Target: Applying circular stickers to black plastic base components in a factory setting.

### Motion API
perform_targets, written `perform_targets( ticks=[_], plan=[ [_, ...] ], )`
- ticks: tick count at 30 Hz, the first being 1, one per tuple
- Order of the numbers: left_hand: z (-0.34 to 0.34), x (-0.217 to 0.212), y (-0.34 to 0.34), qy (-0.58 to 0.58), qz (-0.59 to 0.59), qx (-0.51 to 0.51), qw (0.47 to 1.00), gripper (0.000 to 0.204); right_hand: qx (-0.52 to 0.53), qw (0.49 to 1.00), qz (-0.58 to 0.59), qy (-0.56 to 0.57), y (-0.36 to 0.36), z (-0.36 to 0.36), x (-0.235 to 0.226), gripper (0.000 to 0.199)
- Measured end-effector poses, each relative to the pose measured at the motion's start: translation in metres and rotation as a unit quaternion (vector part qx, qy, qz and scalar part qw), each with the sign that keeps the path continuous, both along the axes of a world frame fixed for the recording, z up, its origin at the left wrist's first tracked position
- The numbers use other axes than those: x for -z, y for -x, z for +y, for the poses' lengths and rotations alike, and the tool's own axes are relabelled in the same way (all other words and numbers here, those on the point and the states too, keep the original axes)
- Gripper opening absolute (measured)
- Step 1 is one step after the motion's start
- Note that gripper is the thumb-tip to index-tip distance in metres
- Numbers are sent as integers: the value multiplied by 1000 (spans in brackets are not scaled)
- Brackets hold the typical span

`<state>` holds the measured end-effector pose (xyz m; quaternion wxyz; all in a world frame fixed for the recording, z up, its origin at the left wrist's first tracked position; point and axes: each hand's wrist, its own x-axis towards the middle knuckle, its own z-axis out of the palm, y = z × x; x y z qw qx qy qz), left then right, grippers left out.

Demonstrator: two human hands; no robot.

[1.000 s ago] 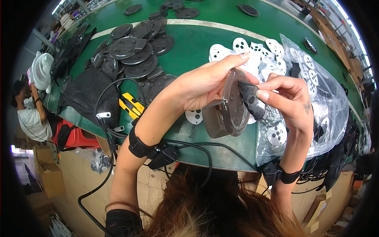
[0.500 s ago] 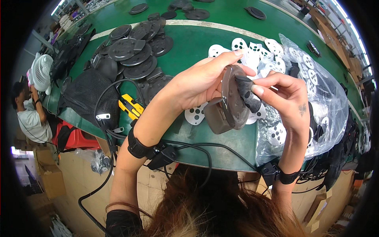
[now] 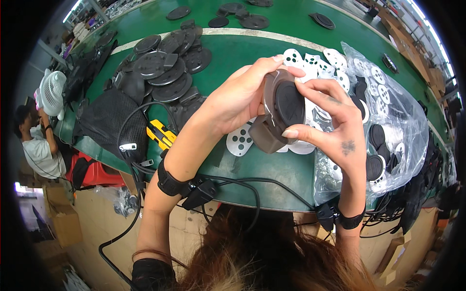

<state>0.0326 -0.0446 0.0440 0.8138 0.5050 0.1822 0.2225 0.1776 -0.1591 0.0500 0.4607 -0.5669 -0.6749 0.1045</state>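
Note:
My left hand is wrapped round the far left side of a dark brown plastic housing, tilted up above the table, with a round body and a boxy lower end. A black oval pad lies against the housing's right face. The thumb and fingers of my right hand grip the pad at its lower and upper edges. Below the housing, a white disc with holes rests on the table, and more white perforated pieces lie beyond my right hand.
A clear plastic bag of white and black pads lies right. Black round parts are heaped at the left, near a black mesh bag and a yellow-black cutter. Cables cross the green table's near edge. A person sits far left.
The black pad, earlier bent and pinched off the housing with its pale underside showing, now lies flat on it. My right hand has spread its grip across the pad. The housing has turned slightly.

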Motion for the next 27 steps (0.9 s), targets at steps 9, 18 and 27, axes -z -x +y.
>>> perform_targets(
  ticks=[9, 18, 27],
  plan=[
    [-5, 2, -11, 81, -112, 19, 990, 57, -56, 962, 269, 6, 6, 10, 9, 61],
    [-7, 9, -10, -164, -4, 49, 985, 45, 90, 966, 241, 21, -20, 14, 13, 32],
    [-3, 16, -4, -158, -18, 20, 987, 43, -24, 888, 380, 256, -37, -2, 2, 31]
  ],
)
